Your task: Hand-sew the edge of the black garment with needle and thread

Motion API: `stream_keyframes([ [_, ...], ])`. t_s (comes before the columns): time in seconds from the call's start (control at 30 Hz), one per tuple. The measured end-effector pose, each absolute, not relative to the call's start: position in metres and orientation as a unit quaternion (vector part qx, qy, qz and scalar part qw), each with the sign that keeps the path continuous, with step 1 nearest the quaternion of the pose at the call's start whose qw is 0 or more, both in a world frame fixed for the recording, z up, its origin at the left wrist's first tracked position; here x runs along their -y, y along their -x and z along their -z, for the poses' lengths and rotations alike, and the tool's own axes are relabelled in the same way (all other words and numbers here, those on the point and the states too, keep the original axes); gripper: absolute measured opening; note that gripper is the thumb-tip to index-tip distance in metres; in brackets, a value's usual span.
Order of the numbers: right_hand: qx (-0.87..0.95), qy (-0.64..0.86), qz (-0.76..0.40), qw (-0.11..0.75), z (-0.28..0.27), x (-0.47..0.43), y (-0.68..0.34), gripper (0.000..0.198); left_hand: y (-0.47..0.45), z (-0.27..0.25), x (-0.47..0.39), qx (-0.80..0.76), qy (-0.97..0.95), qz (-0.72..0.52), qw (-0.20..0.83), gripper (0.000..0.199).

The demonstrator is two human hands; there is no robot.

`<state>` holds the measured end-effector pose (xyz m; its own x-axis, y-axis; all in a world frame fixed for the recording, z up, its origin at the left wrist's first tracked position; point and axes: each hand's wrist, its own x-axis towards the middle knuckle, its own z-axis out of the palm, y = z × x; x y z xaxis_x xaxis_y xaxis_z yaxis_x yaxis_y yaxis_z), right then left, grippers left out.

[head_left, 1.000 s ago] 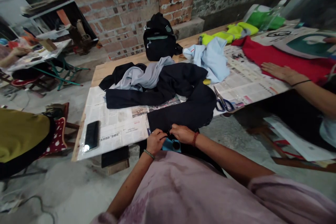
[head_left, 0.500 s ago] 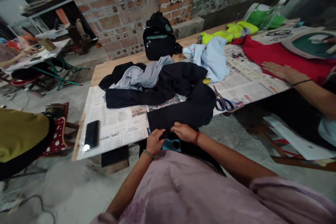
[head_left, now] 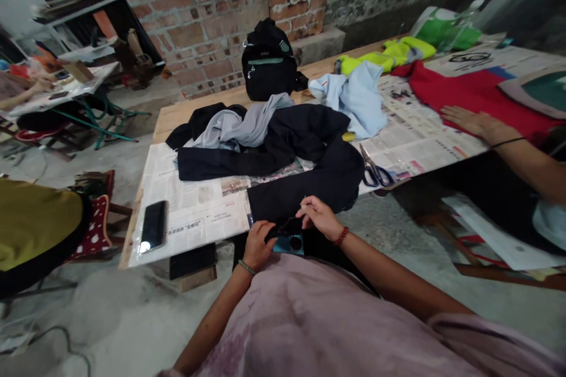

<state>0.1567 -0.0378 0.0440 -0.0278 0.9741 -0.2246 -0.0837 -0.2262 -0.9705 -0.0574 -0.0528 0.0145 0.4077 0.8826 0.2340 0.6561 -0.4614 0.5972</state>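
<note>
A dark navy garment (head_left: 305, 185) with a long leg or sleeve stretches over the front edge of the table. My left hand (head_left: 260, 242) is closed on the near hem of this piece, thumb on top. To its right, my right hand (head_left: 321, 218) is raised a little off the cloth. Its thumb and forefinger are pinched together; whatever is between them is too small to make out. Blue-handled scissors (head_left: 375, 175) lie on the table to the right of the garment. Grey cloth (head_left: 247, 125) is bunched up among the dark folds.
A phone (head_left: 154, 225) lies on the newspaper-covered table (head_left: 194, 203) at left. A black backpack (head_left: 269, 65) and light blue cloth (head_left: 351, 94) are farther back. At right, a co-worker's hand (head_left: 469, 121) rests on red fabric (head_left: 469, 91). A stool with a red cushion (head_left: 95, 235) stands at left.
My right hand has come away from the hem, moving up and to the right. My left hand stays on the dark garment. The green-topped item on the red fabric has shifted right.
</note>
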Motion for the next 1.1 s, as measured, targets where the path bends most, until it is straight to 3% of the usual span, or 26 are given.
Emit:
stream_keyframes([
  [0.27,0.444,0.458,-0.510,0.577,-0.101,0.037,-0.169,0.019,0.059,-0.010,0.053,-0.474,-0.822,-0.265,0.173,0.027],
  [0.57,0.467,0.486,-0.495,0.548,-0.096,0.037,-0.165,0.019,0.053,-0.030,0.058,-0.464,-0.817,-0.288,0.186,0.028],
  [0.67,0.536,0.505,-0.444,0.511,-0.095,0.040,-0.159,0.016,0.043,-0.048,0.059,-0.464,-0.792,-0.316,0.241,0.030],
  [0.83,0.715,0.448,-0.306,0.440,-0.103,0.046,-0.150,0.013,0.019,-0.081,0.056,-0.466,-0.720,-0.324,0.400,0.049],
  [0.97,0.731,0.460,-0.269,0.427,-0.101,0.052,-0.142,0.021,0.009,-0.098,0.057,-0.473,-0.671,-0.305,0.484,0.033],
  [1.1,0.706,0.487,-0.255,0.446,-0.097,0.039,-0.163,0.027,0.010,-0.104,0.058,-0.503,-0.646,-0.307,0.484,0.031],
])
